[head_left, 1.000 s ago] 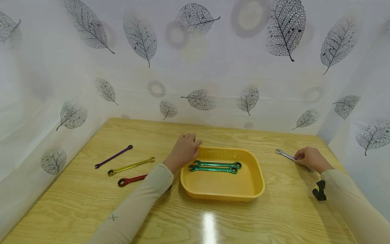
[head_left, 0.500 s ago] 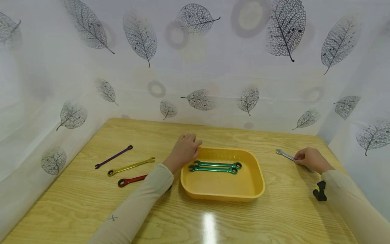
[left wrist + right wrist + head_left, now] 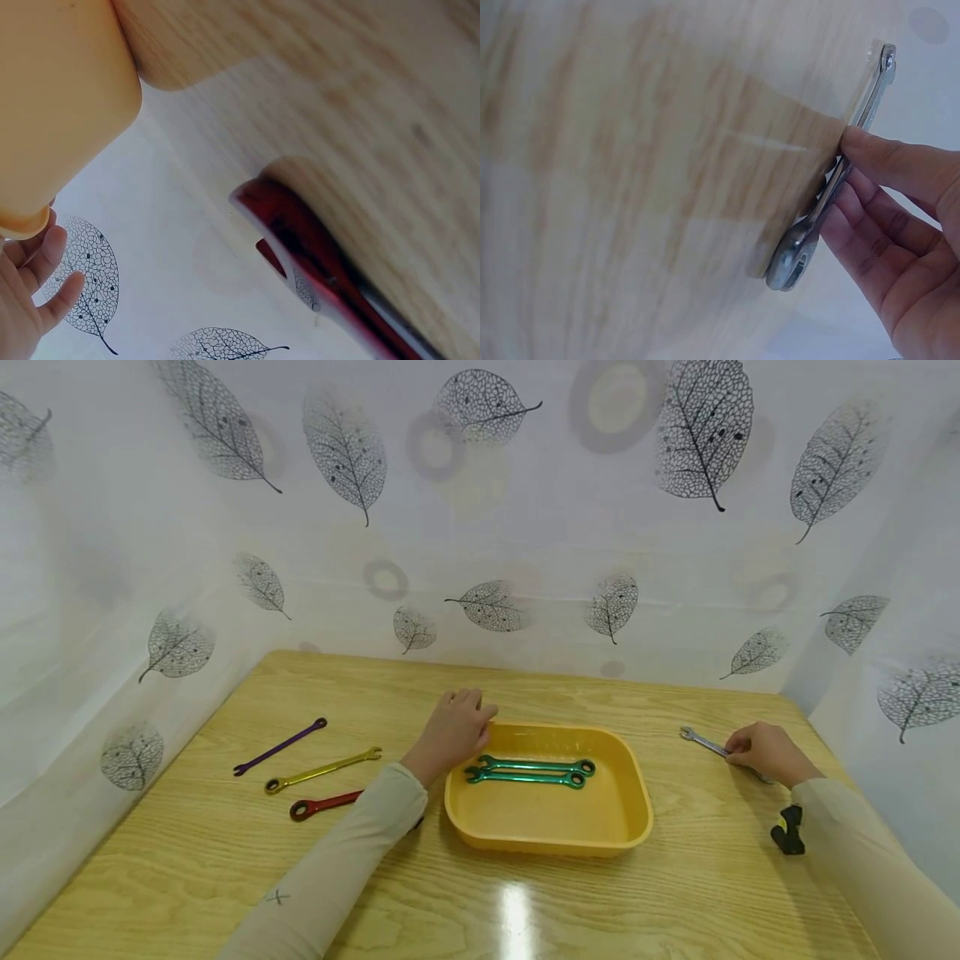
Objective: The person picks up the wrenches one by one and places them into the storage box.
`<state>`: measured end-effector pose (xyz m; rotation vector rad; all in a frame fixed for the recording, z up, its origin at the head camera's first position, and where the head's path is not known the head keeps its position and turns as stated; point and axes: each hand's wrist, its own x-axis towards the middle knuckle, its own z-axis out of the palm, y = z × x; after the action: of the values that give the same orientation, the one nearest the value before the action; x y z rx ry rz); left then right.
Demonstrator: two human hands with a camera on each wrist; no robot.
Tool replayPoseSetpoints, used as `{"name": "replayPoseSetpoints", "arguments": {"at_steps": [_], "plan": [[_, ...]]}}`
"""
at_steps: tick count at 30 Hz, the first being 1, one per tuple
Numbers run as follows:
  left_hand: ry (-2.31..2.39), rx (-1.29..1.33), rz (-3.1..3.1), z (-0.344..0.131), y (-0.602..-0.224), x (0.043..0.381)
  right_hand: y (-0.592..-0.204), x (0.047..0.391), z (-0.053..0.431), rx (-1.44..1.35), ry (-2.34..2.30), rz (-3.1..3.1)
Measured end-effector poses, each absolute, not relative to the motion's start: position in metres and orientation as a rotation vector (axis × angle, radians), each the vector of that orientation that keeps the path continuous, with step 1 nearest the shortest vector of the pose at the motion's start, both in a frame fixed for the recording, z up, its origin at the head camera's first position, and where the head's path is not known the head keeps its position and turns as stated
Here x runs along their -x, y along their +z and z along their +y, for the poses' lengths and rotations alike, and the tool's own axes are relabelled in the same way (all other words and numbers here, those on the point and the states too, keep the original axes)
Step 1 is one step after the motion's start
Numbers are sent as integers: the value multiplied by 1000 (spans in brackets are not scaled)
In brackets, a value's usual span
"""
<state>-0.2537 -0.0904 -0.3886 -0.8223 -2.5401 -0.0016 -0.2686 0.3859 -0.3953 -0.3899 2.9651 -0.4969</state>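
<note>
A silver combination wrench (image 3: 702, 741) lies on the wooden table at the right. My right hand (image 3: 770, 753) pinches it around the middle between thumb and fingers. In the right wrist view, the wrench (image 3: 832, 184) still lies along the tabletop, with the thumb on its upper side. My left hand (image 3: 452, 732) grips the back left corner of a yellow plastic tray (image 3: 551, 843). The left wrist view has its fingers at the tray's rim (image 3: 26, 225). Two green wrenches (image 3: 534, 765) lie side by side in the tray, their ring ends to the right.
Left of the tray lie a purple wrench (image 3: 279, 747), a yellow wrench (image 3: 324, 770) and a red wrench (image 3: 326, 802), partly hidden by the left sleeve. A black strap piece (image 3: 787, 829) shows beside the right sleeve. A leaf-patterned curtain (image 3: 495, 527) borders the table.
</note>
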Motion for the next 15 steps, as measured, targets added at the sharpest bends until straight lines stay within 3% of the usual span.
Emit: {"name": "replayPoseSetpoints", "arguments": {"at_steps": [15], "plan": [[6,826,-2531,-90,-389,254,-396,269,387,390,-505,2967]]}}
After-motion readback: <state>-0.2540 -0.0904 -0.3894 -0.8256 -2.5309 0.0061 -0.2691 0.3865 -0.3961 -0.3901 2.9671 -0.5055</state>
